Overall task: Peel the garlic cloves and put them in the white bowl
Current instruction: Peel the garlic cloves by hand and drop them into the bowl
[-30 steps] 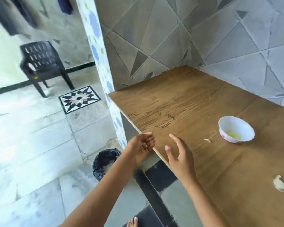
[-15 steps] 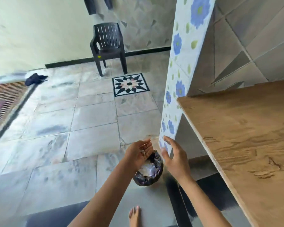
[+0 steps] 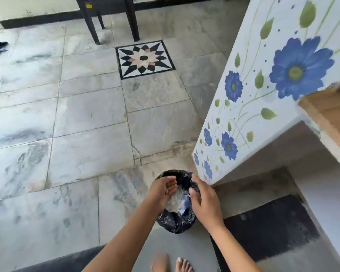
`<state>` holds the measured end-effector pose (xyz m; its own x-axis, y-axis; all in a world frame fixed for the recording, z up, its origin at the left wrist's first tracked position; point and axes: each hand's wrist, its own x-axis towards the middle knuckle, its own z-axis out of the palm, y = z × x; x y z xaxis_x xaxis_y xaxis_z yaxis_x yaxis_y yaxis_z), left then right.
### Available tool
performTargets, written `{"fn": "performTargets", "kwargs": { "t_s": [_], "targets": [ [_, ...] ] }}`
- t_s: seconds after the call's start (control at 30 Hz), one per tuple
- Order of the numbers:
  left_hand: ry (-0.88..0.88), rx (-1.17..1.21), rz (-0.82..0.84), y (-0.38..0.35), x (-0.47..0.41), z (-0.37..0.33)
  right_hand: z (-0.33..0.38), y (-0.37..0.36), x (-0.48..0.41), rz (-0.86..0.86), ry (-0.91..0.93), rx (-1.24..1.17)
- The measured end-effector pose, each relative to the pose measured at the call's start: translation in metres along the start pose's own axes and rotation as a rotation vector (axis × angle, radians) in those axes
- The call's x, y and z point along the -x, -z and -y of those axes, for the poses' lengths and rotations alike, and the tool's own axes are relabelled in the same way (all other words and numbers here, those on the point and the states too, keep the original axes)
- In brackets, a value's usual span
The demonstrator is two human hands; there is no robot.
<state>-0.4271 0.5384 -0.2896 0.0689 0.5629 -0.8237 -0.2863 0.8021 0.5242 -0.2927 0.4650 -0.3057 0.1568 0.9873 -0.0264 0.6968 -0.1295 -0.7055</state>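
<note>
My left hand (image 3: 163,190) hangs cupped over a small bin lined with a black bag (image 3: 175,222) on the floor, its palm turned toward the opening. A small pale scrap of garlic peel (image 3: 166,192) shows in that palm. My right hand (image 3: 204,205) hovers open just to the right, over the bin's rim, and holds nothing. White crumpled waste (image 3: 175,201) lies inside the bag. The white bowl and the garlic cloves are out of view.
The bin stands at the foot of a white pillar painted with blue flowers (image 3: 263,95). The wooden counter's edge (image 3: 330,114) shows at the right. A dark chair (image 3: 110,16) stands far back on the tiled floor. My bare feet (image 3: 159,262) are just behind the bin.
My view has swung from the counter down to the floor. Both hands have moved off the counter edge and down over the bin, the left one staying cupped.
</note>
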Motion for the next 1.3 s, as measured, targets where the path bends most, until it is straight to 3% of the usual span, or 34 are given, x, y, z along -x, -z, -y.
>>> {"fn": "performTargets", "kwargs": {
  "t_s": [0.23, 0.43, 0.6, 0.73, 0.83, 0.93, 1.0, 1.07, 1.13, 1.17, 1.23, 1.3],
  "targets": [
    [0.124, -0.168, -0.135, 0.041, -0.238, 0.131, -0.175, -0.165, -0.024, 0.163, -0.113, 0.059],
    [0.171, -0.404, -0.068, 0.055, -0.33, 0.184, -0.244, -0.223, -0.032, 0.237, -0.148, 0.094],
    [0.113, -0.666, 0.032, 0.054, -0.325, 0.185, -0.245, -0.223, -0.028, 0.246, -0.158, 0.1],
    [0.101, -0.496, 0.063, 0.055, -0.273, 0.156, -0.196, -0.191, -0.025, 0.186, -0.218, 0.003],
    [0.11, -0.349, 0.098, 0.049, -0.222, 0.131, -0.134, -0.16, -0.023, 0.123, -0.246, -0.26],
    [0.111, -0.164, 0.187, 0.031, -0.171, 0.11, -0.093, -0.162, -0.017, 0.304, -0.265, -0.519],
    [0.066, -0.098, 0.163, 0.028, -0.154, 0.1, -0.093, -0.17, -0.019, 0.413, -0.392, -0.394],
    [0.031, -0.048, 0.129, 0.037, -0.157, 0.101, -0.097, -0.172, -0.025, 0.357, -0.521, -0.227],
    [0.07, -0.023, 0.103, 0.045, -0.167, 0.103, -0.097, -0.177, -0.028, 0.148, -0.444, -0.379],
    [0.105, -0.016, 0.098, 0.046, -0.171, 0.106, -0.098, -0.185, -0.028, 0.151, -0.379, -0.472],
    [0.138, 0.02, 0.115, 0.042, -0.176, 0.111, -0.107, -0.202, -0.022, 0.333, -0.364, -0.483],
    [0.108, 0.039, 0.155, 0.04, -0.173, 0.11, -0.135, -0.208, -0.016, 0.502, -0.48, -0.201]
  ]
}}
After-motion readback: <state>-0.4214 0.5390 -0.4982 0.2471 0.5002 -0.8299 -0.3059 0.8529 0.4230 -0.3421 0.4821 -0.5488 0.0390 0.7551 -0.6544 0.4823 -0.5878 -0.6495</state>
